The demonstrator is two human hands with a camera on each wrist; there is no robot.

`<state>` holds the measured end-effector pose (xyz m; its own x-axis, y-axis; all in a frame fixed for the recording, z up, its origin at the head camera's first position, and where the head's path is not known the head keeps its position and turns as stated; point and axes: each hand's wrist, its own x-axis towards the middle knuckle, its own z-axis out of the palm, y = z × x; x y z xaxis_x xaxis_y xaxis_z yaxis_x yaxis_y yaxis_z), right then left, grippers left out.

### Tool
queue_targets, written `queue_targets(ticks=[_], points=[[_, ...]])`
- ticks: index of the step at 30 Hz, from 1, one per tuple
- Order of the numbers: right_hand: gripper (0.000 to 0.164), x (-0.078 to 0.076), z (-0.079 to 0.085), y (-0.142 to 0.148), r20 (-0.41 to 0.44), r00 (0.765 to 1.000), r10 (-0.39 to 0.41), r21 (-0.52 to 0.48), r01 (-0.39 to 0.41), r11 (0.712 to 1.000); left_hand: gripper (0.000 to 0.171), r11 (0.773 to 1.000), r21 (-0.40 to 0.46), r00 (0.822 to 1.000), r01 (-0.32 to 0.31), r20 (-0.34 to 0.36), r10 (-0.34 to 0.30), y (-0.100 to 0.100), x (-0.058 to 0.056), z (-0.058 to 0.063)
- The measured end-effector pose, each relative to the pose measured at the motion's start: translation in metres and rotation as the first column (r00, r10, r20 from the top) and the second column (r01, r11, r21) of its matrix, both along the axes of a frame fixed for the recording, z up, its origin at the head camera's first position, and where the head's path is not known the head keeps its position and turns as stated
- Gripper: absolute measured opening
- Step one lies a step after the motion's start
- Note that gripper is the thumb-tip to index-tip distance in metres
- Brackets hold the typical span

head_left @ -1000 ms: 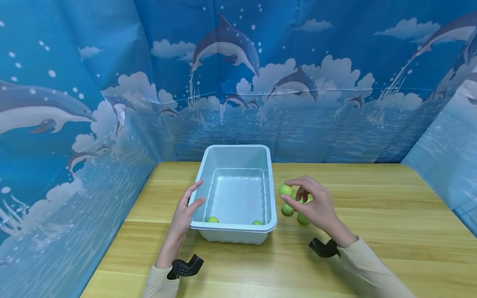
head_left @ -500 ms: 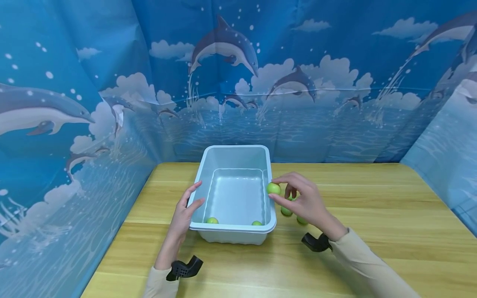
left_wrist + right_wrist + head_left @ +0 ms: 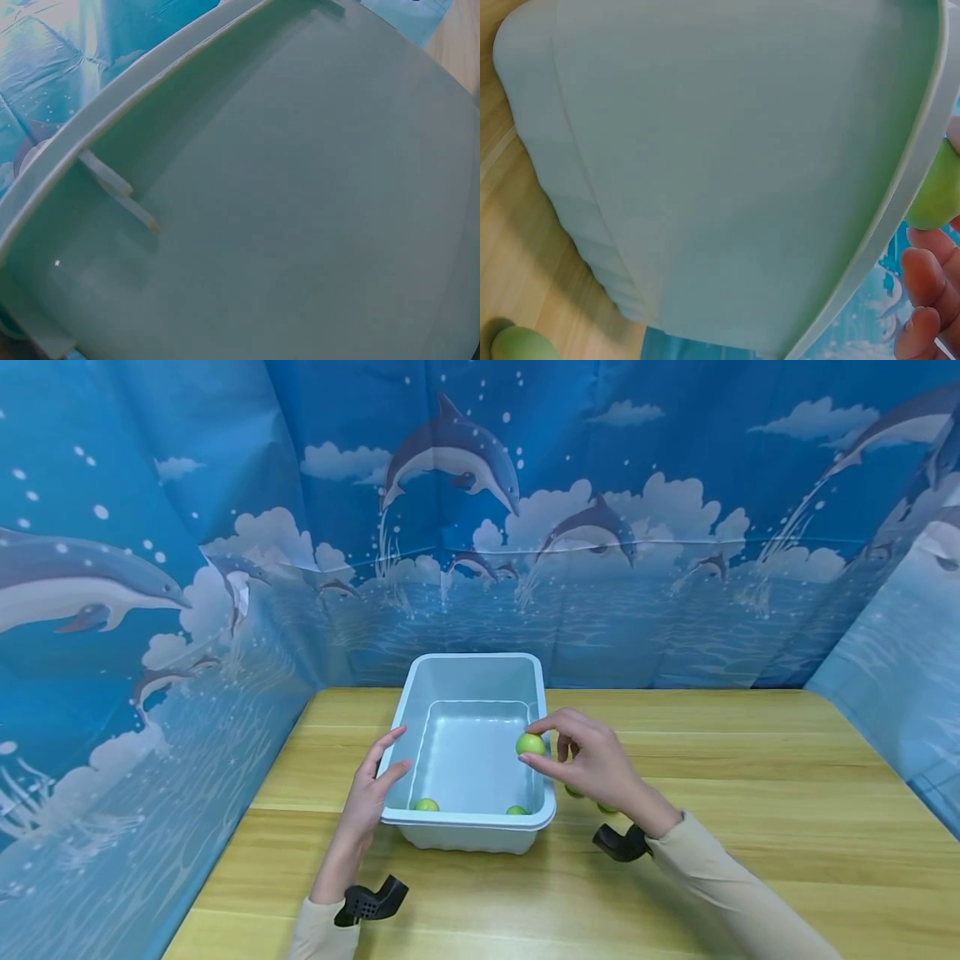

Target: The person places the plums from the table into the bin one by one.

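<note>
Green fruit [image 3: 530, 744] near rim [image 3: 542, 697], broad tub floor [image 3: 472, 756] leftward

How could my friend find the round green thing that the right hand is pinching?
On the wooden table stands a light blue tub. At its right rim, the right hand pinches a round green thing between thumb and finger. It is the only one held up in the air; its neighbours lie in the tub or on the table.
</note>
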<state>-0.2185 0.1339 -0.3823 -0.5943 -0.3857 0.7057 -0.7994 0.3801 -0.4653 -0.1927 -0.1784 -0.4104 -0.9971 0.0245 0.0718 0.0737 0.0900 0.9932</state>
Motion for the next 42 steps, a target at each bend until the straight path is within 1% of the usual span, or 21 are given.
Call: queue_targets(ticks=[7, 13, 19, 24, 33, 36, 39, 42], points=[[0.029, -0.001, -0.001, -0.006, 0.024, 1.000, 0.007, 0.032, -0.008, 0.999, 0.049, 1.000, 0.003, 1.000, 0.003, 0.001, -0.003, 0.001, 0.001, 0.000], [0.030, -0.001, -0.001, -0.008, 0.044, 0.999, 0.012, 0.065, -0.015, 0.998, 0.049, 1.000, 0.008, 1.000, 0.001, 0.008, -0.001, 0.000, 0.001, 0.000], [0.029, -0.001, -0.003, -0.007, 0.036, 0.999, -0.004, 0.051, 0.002, 0.999, 0.049, 1.000, 0.014, 1.000, 0.003, 0.003, -0.003, 0.000, 0.001, 0.001], [0.025, 0.000, -0.005, -0.003, 0.053, 0.998, -0.024, 0.023, 0.023, 0.999, 0.049, 1.000, 0.013, 1.000, 0.000, 0.014, 0.000, 0.001, 0.001, 0.001], [0.025, 0.001, -0.010, 0.014, 0.017, 0.998, -0.053, -0.067, 0.054, 0.996, 0.047, 1.000, 0.003, 1.000, -0.003, 0.005, 0.003, 0.001, 0.001, 0.002], [0.025, 0.001, -0.013, 0.022, 0.031, 0.997, -0.073, -0.080, 0.075, 0.994, 0.048, 1.000, 0.003, 1.000, -0.005, 0.008, 0.005, 0.001, 0.001, 0.002], [0.023, 0.002, -0.016, 0.032, 0.063, 0.992, -0.106, -0.080, 0.111, 0.991, 0.048, 1.000, 0.002, 1.000, -0.007, 0.014, 0.007, 0.001, 0.001, 0.002], [0.022, 0.004, -0.022, 0.041, 0.091, 0.985, -0.145, -0.065, 0.151, 0.986, 0.048, 1.000, 0.004, 1.000, -0.007, 0.015, 0.007, 0.001, 0.001, 0.002]])
